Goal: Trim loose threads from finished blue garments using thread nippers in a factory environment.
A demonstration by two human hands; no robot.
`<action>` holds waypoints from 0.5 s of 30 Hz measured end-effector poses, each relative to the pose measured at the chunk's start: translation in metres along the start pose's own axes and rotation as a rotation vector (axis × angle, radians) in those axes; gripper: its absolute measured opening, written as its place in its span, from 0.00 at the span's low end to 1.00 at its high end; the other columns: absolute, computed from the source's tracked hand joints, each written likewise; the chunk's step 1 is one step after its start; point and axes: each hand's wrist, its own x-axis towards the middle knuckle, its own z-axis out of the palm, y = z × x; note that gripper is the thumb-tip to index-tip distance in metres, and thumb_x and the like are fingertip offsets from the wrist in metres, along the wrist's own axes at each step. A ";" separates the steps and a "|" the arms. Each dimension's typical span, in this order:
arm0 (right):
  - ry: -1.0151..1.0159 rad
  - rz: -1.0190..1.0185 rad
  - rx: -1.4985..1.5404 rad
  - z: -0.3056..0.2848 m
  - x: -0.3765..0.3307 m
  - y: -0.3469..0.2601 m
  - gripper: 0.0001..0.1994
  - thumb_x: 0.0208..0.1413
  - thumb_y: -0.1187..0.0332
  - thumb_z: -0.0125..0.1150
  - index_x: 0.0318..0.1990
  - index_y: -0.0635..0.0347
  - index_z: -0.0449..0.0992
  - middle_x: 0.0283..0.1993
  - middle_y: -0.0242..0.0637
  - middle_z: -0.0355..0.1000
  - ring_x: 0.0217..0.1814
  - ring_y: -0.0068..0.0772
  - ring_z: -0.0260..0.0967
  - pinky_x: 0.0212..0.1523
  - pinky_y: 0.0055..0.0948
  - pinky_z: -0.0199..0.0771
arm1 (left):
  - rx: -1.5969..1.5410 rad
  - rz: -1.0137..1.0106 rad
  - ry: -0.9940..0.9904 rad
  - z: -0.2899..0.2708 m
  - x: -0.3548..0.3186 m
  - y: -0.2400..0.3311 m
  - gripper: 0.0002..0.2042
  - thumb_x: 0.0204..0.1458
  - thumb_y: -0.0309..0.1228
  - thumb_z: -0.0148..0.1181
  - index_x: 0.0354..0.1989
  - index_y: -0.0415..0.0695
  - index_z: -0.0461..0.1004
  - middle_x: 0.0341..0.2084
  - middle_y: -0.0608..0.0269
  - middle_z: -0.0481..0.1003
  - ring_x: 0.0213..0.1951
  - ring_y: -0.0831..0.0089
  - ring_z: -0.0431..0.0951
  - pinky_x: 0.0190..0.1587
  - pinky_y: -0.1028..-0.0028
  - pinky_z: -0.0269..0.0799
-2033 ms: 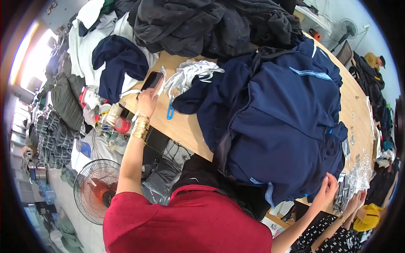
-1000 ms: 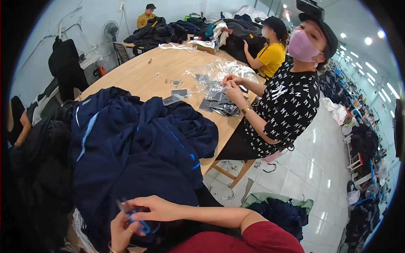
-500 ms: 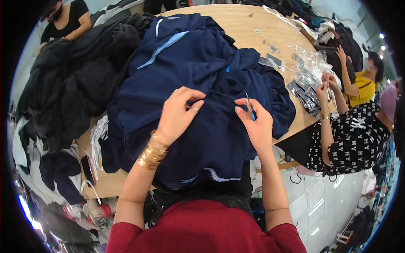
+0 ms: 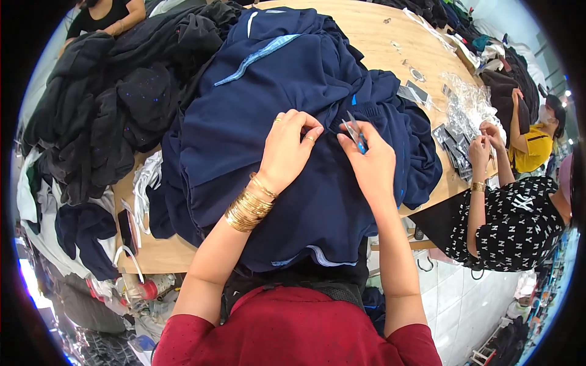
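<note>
Over a pile of dark navy garments (image 4: 274,79) both my hands work close together. My left hand (image 4: 289,146), with gold bangles at the wrist, has its thumb and fingertips pinched just above the navy cloth; anything between them is too small to make out. Small scissors (image 4: 360,140) with a blue handle sit in my right hand (image 4: 373,161), their blades pointing up and slightly left. A gathered waistband or cuff (image 4: 371,111) of the navy cloth lies just beyond that hand. Light blue trim (image 4: 253,60) shows on the upper part of the pile.
Black garments (image 4: 104,110) are heaped on the left. Clear plastic bags (image 4: 467,100) and dark packets (image 4: 452,146) lie at the right of the wooden table (image 4: 390,46). A phone (image 4: 127,230) rests near the left edge. Co-workers sit at the right and far left.
My left thumb and fingertips have come together from a small gap. The scissors' blades show more plainly now. The whole view has shifted slightly.
</note>
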 end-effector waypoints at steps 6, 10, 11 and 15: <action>-0.020 -0.236 -0.249 -0.022 0.001 -0.014 0.15 0.47 0.59 0.65 0.39 0.56 0.72 0.27 0.33 0.70 0.28 0.31 0.68 0.30 0.29 0.67 | -0.116 -0.059 0.012 -0.004 0.002 -0.003 0.04 0.49 0.26 0.57 0.29 0.39 0.70 0.24 0.60 0.72 0.29 0.65 0.72 0.34 0.69 0.67; -0.008 -0.405 -0.457 -0.024 0.001 -0.012 0.12 0.48 0.59 0.62 0.34 0.57 0.73 0.25 0.33 0.71 0.28 0.32 0.69 0.28 0.29 0.68 | -0.202 -0.115 -0.023 -0.001 0.002 -0.002 0.04 0.51 0.27 0.56 0.30 0.40 0.69 0.23 0.57 0.73 0.28 0.60 0.74 0.33 0.66 0.68; -0.008 -0.410 -0.460 -0.023 0.001 -0.013 0.12 0.48 0.59 0.62 0.34 0.57 0.73 0.25 0.33 0.71 0.28 0.32 0.69 0.28 0.29 0.68 | -0.205 -0.115 -0.018 -0.001 0.002 -0.002 0.04 0.51 0.27 0.56 0.30 0.40 0.69 0.23 0.57 0.73 0.28 0.60 0.74 0.33 0.66 0.68; -0.054 -0.409 -0.615 -0.021 0.003 -0.020 0.11 0.50 0.58 0.60 0.34 0.56 0.74 0.25 0.33 0.71 0.29 0.32 0.70 0.28 0.29 0.67 | -0.178 -0.093 -0.016 -0.001 0.002 -0.003 0.04 0.53 0.25 0.55 0.31 0.36 0.71 0.22 0.58 0.75 0.26 0.71 0.76 0.32 0.76 0.71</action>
